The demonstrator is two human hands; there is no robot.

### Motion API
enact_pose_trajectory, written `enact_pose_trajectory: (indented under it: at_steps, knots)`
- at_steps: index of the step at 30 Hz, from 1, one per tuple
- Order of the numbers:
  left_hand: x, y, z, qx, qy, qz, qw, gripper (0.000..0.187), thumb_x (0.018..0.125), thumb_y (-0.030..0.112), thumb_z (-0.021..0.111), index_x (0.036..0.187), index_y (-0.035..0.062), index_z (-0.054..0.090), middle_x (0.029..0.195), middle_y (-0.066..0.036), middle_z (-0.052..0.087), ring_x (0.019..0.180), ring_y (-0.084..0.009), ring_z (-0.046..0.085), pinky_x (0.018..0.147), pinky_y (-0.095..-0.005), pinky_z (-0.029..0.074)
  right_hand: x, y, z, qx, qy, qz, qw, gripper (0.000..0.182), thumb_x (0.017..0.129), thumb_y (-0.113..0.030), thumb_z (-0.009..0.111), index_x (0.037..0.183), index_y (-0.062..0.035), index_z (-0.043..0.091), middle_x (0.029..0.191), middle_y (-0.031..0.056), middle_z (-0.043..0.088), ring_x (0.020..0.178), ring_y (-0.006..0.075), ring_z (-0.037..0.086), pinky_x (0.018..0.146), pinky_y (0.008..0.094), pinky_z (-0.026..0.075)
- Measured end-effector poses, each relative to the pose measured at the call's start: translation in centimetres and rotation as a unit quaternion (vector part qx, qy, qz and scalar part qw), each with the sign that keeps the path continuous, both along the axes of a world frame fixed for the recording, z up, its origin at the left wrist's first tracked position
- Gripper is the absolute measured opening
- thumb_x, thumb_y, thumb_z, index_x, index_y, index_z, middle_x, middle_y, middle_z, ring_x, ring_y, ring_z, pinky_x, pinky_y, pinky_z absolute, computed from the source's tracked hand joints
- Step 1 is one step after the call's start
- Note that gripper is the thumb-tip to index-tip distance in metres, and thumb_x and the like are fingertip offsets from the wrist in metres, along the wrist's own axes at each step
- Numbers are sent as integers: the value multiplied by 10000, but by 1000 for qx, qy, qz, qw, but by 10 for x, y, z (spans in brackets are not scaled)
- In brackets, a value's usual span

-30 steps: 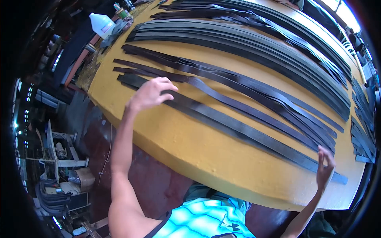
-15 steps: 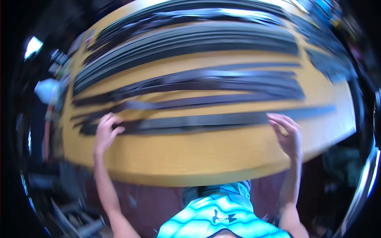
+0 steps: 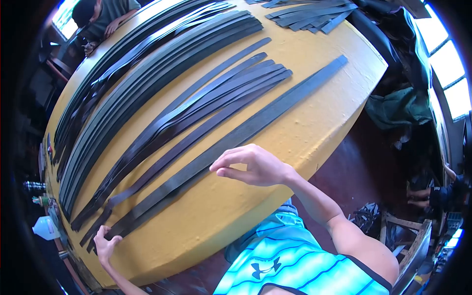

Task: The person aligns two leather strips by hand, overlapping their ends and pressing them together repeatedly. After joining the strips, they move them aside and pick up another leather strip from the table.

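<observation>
A long dark strip (image 3: 231, 140) of flat, leather-like material lies nearest to me, running diagonally across the yellow table (image 3: 196, 226). My left hand (image 3: 105, 243) is at its lower left end, thumb and fingers apart and fingertips right at the strip's edge. Bent at the wrist, my right hand (image 3: 253, 166) overlaps the middle of the same strip in this view. Its fingers curve, with a gap between them and the thumb, and nothing shows in it. Just beyond lies a loose bundle of dark brown strips (image 3: 196, 110), fanned at the right end.
Farther across are a neat row of grey-black strips (image 3: 162, 66) and another glossy bundle (image 3: 147, 42). Short dark pieces (image 3: 309, 14) lie at the far end. A person (image 3: 110, 22) leans at the far edge. A wooden frame (image 3: 403, 223) stands right of me.
My view has swung, so the strips now run diagonally. My right hand has moved inward from near the strip's right end to its middle; my left hand stays by the left end.
</observation>
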State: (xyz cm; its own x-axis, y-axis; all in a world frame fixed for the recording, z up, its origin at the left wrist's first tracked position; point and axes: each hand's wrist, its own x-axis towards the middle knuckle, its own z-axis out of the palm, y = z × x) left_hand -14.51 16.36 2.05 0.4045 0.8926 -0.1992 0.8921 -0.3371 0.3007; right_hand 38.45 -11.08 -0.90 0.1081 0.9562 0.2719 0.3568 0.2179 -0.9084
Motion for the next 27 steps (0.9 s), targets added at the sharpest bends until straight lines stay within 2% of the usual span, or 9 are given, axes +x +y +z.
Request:
enact_pose_trajectory:
  at_steps: [4, 6, 10, 13, 15, 17, 20, 24, 27]
  knots:
    - [-21, 7, 43, -14, -109, -21, 994, 440, 683, 11, 839, 1048, -4, 593, 939, -60, 593, 952, -191, 618, 827, -336, 512, -4, -4, 2, -51, 90, -23, 994, 247, 1060, -240, 692, 1186, -47, 780, 1087, 100, 796, 1012, 212, 752, 883, 347, 594]
    - [-29, 2, 87, -14, -186, 26, 982, 460, 753, 16, 800, 1159, 10, 585, 1080, -59, 582, 1026, -216, 623, 886, -355, 519, -18, -7, -7, -79, 192, 3, 978, 282, 1077, -262, 674, 1233, -46, 767, 1100, 80, 796, 1000, 156, 731, 879, 328, 589]
    - [-81, 13, 145, 127, -377, -104, 912, 517, 980, 188, 750, 1422, -10, 570, 1216, -38, 604, 1126, -140, 590, 957, -281, 466, -52, -2, -12, -187, 406, 123, 886, 403, 1099, -312, 635, 1369, -16, 678, 1120, 61, 763, 1003, 138, 709, 852, 309, 622]
    - [-84, 17, 174, 193, -419, 39, 887, 631, 965, 344, 784, 1446, 6, 553, 1277, -16, 604, 1202, -172, 567, 1095, -317, 428, -79, 12, -17, -259, 481, 219, 809, 660, 1093, -334, 636, 1620, -30, 380, 1371, 141, 674, 1167, 210, 685, 929, 369, 637]
    - [81, -69, 201, 466, -400, -48, 788, 596, 1007, 549, 699, 1138, -33, 692, 811, -66, 617, 629, -129, 512, 505, -250, 374, -85, 20, -12, -228, 537, 215, 783, 712, 1093, -343, 631, 1653, -57, 295, 1426, 164, 639, 1227, 237, 665, 953, 384, 631]
    - [80, -71, 205, 482, -384, -61, 785, 594, 1010, 550, 693, 1124, -32, 693, 812, -62, 612, 629, -126, 508, 506, -247, 371, -80, 26, -16, -137, 633, 222, 729, 795, 1097, -359, 605, 1698, -132, 137, 1562, 206, 539, 1383, 307, 591, 1062, 450, 587]
    - [50, -78, 202, 464, -373, -87, 799, 544, 1021, 501, 703, 1134, -30, 706, 852, -74, 649, 660, -143, 546, 529, -263, 407, -27, 31, -8, 59, 667, 132, 731, 668, 1109, -391, 555, 1662, -147, 271, 1592, 209, 517, 1429, 331, 562, 1175, 502, 489]
    - [19, -79, 172, 448, -135, 18, 884, 295, 1084, 226, 657, 1201, -35, 732, 1091, -186, 756, 953, -290, 720, 889, -393, 586, 92, 0, 13, 103, 580, -88, 803, 446, 1151, -315, 455, 1508, -50, 425, 1430, 174, 665, 1286, 300, 665, 1098, 453, 557]
    - [-18, -57, 133, 400, -128, -66, 905, 340, 1088, 236, 650, 1293, -31, 699, 1165, -217, 742, 1006, -314, 713, 881, -391, 588, 174, -35, 26, 127, 520, -234, 812, 425, 1166, -289, 407, 1448, 23, 473, 1421, 214, 660, 1254, 337, 687, 1054, 436, 604]
